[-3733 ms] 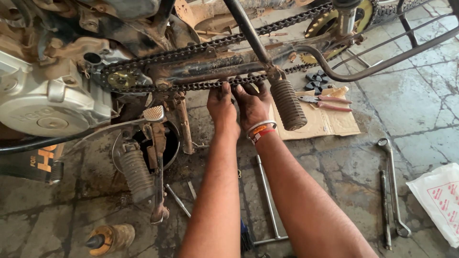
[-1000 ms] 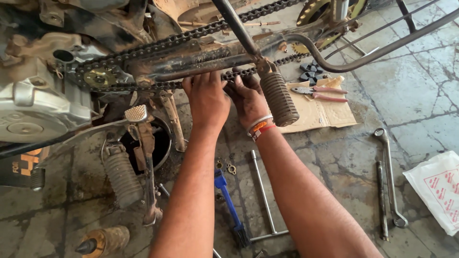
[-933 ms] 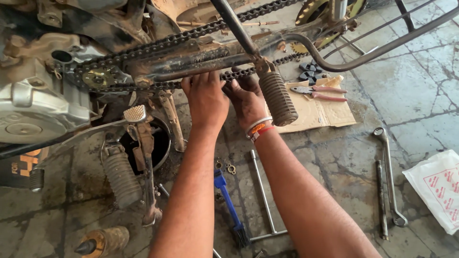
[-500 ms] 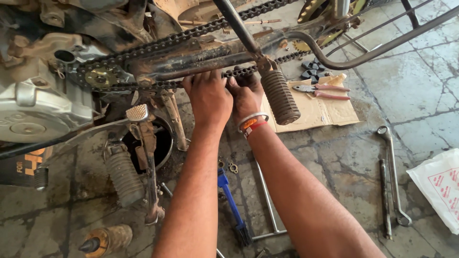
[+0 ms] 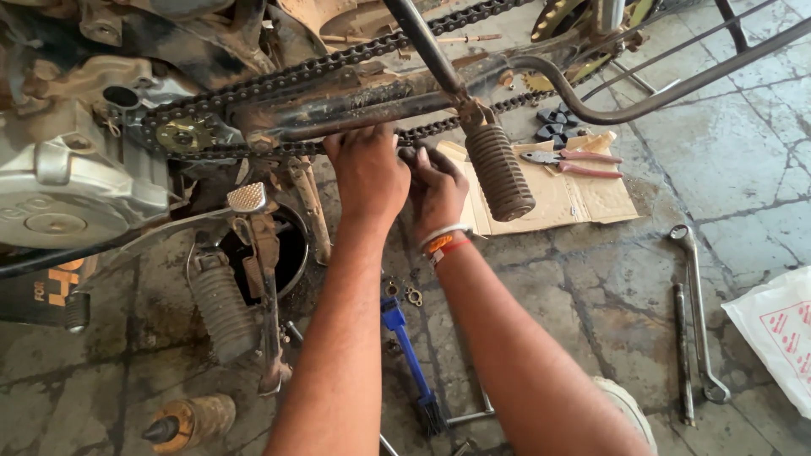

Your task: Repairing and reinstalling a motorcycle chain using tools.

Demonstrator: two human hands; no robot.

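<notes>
Two hands, left hand [image 5: 369, 176] and right hand [image 5: 438, 190], curl their fingers on the greasy linked chain [image 5: 338, 145]. A ribbed rubber footpeg [image 5: 500, 171] hangs just beside the right hand, over creased cardboard [image 5: 583, 198].

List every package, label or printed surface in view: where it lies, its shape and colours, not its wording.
White plastic bag: right edge, on the floor, red printed outline.
Flattened cardboard box: under the pliers, tan.
Black part: left edge, orange lettering.

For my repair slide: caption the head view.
Both hands, left hand and right hand, work at a motorcycle's drive chain beside a ribbed footpeg.
</notes>
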